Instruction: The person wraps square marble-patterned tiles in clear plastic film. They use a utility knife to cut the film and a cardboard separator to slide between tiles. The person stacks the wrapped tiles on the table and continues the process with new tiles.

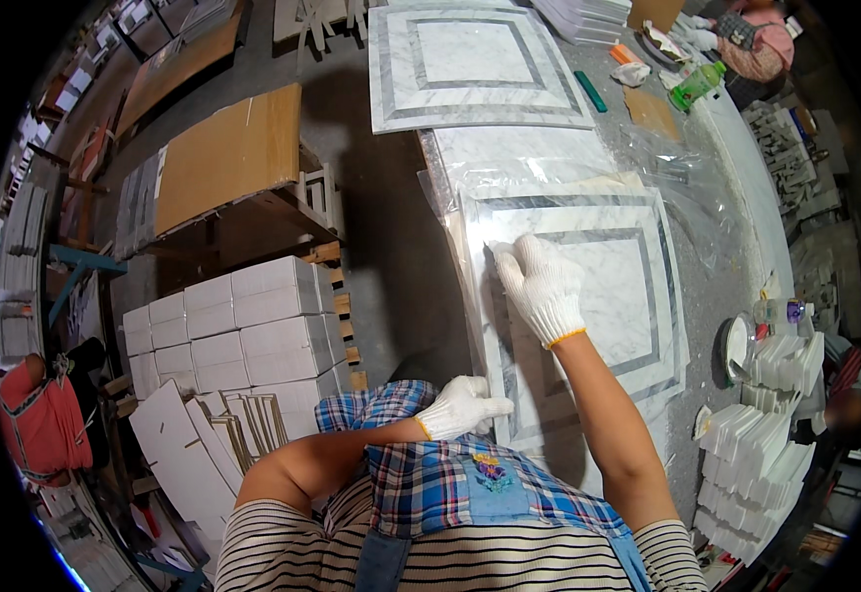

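Observation:
A white marble panel (pixel 603 271) with dark grey inlaid frames lies flat on the worktable in front of me. My right hand (pixel 541 281), in a white knitted glove, is curled closed over the panel's left border. Whatever its fingers may hold is hidden beneath them. My left hand (pixel 465 407), gloved the same way, is at the near left edge of the panel, with thumb and fingers apart. Beyond it, a second inlaid marble panel (pixel 475 61) of similar pattern lies farther back. Clear plastic film (pixel 682 183) is crumpled beside the nearer panel.
White boxes (pixel 238 306) are stacked on a pallet at left, behind leaning flat boards (pixel 179 444). A green bottle (pixel 697 87) and a dark green bar (pixel 591 91) lie at far right. White stacked pieces (pixel 756 464) stand right. Other people (pixel 46 424) are nearby.

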The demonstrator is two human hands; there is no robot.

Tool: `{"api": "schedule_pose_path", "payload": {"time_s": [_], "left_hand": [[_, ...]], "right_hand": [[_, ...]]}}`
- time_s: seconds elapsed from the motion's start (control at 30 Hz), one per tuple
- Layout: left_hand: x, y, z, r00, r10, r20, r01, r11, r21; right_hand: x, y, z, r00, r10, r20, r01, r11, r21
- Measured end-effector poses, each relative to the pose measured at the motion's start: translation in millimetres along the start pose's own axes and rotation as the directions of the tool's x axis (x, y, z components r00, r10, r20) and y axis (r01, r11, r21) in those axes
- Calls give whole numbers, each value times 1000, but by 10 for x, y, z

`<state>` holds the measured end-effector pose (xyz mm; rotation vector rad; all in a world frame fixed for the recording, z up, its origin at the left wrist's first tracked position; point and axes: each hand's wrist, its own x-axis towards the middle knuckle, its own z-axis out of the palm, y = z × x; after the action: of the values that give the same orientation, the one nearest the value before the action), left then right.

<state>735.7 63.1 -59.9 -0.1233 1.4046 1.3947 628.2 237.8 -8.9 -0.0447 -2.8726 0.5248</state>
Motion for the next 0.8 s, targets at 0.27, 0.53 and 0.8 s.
{"api": "schedule_pose_path", "payload": {"time_s": [0.27,0.53,0.8], "left_hand": [[-11,12,2,1000,-4,-3,4,1000,16],[-16,21,6,1000,7,-15,-7,999,44],[-20,19,6,1000,28,-14,-27,999,44]], "right_hand": [[-39,-23,-40,999,12,30,-11,1000,-23],[-89,-28,-28,999,-7,-37,7,1000,15],[-171,-44,-58,999,6,-47,-4,999,44]]}}
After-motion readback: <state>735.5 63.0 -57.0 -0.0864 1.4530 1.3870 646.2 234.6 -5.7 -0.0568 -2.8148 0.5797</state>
